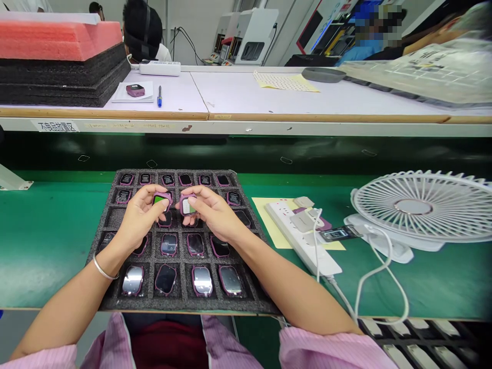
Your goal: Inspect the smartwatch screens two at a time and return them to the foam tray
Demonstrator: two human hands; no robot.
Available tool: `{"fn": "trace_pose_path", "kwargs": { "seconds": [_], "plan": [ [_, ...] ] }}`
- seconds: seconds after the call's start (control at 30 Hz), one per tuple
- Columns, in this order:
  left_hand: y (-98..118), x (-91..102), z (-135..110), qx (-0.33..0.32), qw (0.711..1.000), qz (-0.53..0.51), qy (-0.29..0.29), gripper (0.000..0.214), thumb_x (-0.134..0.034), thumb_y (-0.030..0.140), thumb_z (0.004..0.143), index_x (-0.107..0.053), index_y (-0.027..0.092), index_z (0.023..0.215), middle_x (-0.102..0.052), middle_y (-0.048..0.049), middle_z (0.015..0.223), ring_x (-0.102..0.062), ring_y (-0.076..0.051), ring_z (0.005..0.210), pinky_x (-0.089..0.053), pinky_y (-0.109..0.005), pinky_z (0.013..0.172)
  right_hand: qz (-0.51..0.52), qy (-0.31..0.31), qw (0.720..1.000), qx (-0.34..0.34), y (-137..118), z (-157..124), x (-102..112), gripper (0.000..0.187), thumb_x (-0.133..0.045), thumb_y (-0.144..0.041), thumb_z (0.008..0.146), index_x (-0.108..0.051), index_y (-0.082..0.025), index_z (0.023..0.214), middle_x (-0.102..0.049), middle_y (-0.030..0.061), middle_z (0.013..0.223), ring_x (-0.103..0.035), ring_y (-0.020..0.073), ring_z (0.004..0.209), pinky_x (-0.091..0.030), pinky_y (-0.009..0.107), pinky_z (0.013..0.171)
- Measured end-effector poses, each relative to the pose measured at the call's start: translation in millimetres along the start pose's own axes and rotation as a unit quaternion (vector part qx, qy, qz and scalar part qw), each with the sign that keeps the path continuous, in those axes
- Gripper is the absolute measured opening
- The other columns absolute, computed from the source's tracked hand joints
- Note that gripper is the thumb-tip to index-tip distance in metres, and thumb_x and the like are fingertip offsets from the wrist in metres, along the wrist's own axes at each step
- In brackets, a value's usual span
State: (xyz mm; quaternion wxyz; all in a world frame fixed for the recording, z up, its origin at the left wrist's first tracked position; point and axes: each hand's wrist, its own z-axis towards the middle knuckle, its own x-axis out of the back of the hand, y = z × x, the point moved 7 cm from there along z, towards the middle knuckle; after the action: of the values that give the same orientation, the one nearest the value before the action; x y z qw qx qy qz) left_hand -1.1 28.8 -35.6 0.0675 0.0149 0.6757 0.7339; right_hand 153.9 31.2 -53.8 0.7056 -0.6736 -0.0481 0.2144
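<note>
My left hand (144, 207) grips a purple-framed smartwatch (163, 200) whose screen glows green, the thumb lying over its face. A second purple smartwatch (188, 205), with a white and greyish lit screen, is pinched in my right hand (209, 207). Both watches are held side by side, a small gap apart, above the back half of a black foam tray (111, 218). More purple watches without straps lie face up in the tray's compartments, such as one watch (202, 281) in the front row. Some back-row screens show lines of text. My hands and forearms hide several compartments.
Right of the tray are a white power strip (284, 225) on yellow paper (269, 205), cables and a white fan (418, 205). On the raised shelf stand foam sheets (57, 66), a pen (159, 96) and another watch (135, 90). People sit beyond.
</note>
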Motion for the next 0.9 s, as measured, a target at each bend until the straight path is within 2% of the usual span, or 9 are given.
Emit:
{"fn": "trace_pose_path", "kwargs": {
  "seconds": [0.17, 0.37, 0.47, 0.7, 0.9],
  "plan": [
    [-1.0, 0.3, -0.6, 0.011, 1.000, 0.009, 0.004, 0.029, -0.069, 0.029, 0.076, -0.059, 0.019, 0.102, -0.064, 0.0021, 0.083, -0.059, -0.007, 0.055, -0.043, -0.020, 0.050, 0.014, -0.010, 1.000, 0.006, -0.6, -0.2, -0.1, 0.035, -0.063, -0.014, 0.075, -0.058, -0.022, 0.109, -0.072, 0.0010, 0.093, -0.067, 0.0122, 0.063, -0.051, 0.027, 0.060],
    [-1.0, 1.3, -0.2, 0.012, 1.000, 0.011, 0.009, 0.028, -0.070, 0.033, 0.077, -0.060, 0.019, 0.099, -0.064, 0.0018, 0.079, -0.058, -0.007, 0.052, -0.042, -0.020, 0.048, -0.009, 0.003, 1.000, -0.010, -0.7, -1.3, 0.4, 0.022, -0.065, -0.029, 0.084, -0.059, -0.021, 0.104, -0.072, 0.0019, 0.088, -0.066, 0.0114, 0.058, -0.047, 0.025, 0.054],
    [-1.7, 1.0, 0.5, 0.006, 1.000, 0.009, 0.008, 0.028, -0.071, 0.033, 0.077, -0.060, 0.019, 0.099, -0.063, 0.0021, 0.080, -0.056, -0.006, 0.051, -0.043, -0.020, 0.048, -0.020, 0.009, 1.000, -0.013, -0.1, -1.0, 0.4, 0.024, -0.067, -0.035, 0.084, -0.058, -0.020, 0.102, -0.071, 0.0018, 0.086, -0.064, 0.0103, 0.056, -0.046, 0.024, 0.052],
    [-0.2, -0.6, 0.7, -0.007, 1.000, -0.001, -0.002, 0.034, -0.074, 0.025, 0.072, -0.059, 0.020, 0.102, -0.062, 0.0013, 0.085, -0.056, -0.007, 0.059, -0.048, -0.020, 0.053, -0.023, 0.018, 1.000, 0.010, -2.1, 0.0, 2.2, 0.033, -0.073, -0.026, 0.077, -0.057, -0.022, 0.106, -0.067, 0.0002, 0.091, -0.061, 0.0099, 0.061, -0.050, 0.026, 0.058],
    [1.7, -3.2, 0.2, -0.006, 1.000, -0.012, -0.008, 0.041, -0.073, 0.019, 0.068, -0.058, 0.020, 0.106, -0.062, 0.0009, 0.087, -0.055, -0.009, 0.064, -0.051, -0.021, 0.059, -0.015, 0.014, 1.000, 0.022, -6.2, -0.9, -0.2, 0.040, -0.074, -0.022, 0.074, -0.055, -0.025, 0.109, -0.066, 0.0023, 0.098, -0.060, 0.0141, 0.075, -0.055, 0.030, 0.067]
  ]
}}
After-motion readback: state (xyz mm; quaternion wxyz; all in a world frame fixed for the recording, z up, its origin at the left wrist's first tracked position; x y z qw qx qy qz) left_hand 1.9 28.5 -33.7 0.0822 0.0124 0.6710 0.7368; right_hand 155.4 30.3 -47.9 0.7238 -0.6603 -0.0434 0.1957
